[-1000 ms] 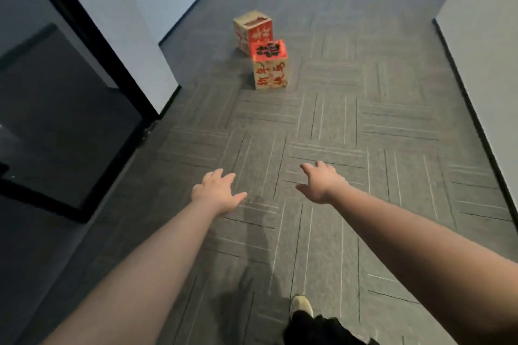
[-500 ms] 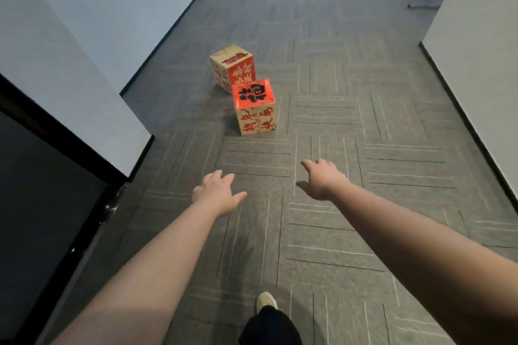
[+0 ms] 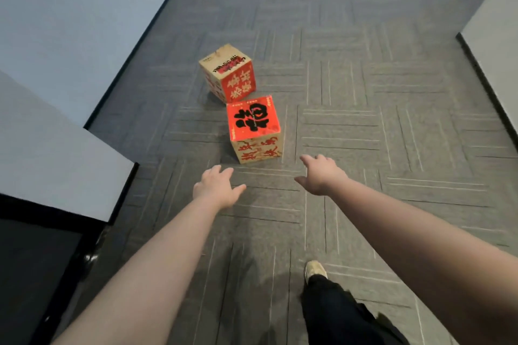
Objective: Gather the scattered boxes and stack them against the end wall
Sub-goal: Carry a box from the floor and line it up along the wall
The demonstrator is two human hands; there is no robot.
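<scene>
Two cube-shaped cardboard boxes with red panels and printed characters sit on the grey carpet. The near box (image 3: 253, 127) shows a red top with a black character. Just behind it to the left stands the far box (image 3: 228, 73), turned at an angle. Both my arms are stretched forward. My left hand (image 3: 215, 187) hovers short of the near box, to its lower left, fingers relaxed and empty. My right hand (image 3: 322, 173) hangs just right of the near box's front corner, fingers spread and empty. Neither hand touches a box.
A white wall (image 3: 64, 11) with a dark skirting runs along the left, and a white partition corner (image 3: 50, 157) with a dark glass panel juts in at the lower left. Another white wall (image 3: 496, 25) borders the right. My leg and shoe (image 3: 315, 270) are below.
I have walked forward, so both boxes are now much nearer and larger in view. My hands stay outstretched and empty and are now close to the near box.
</scene>
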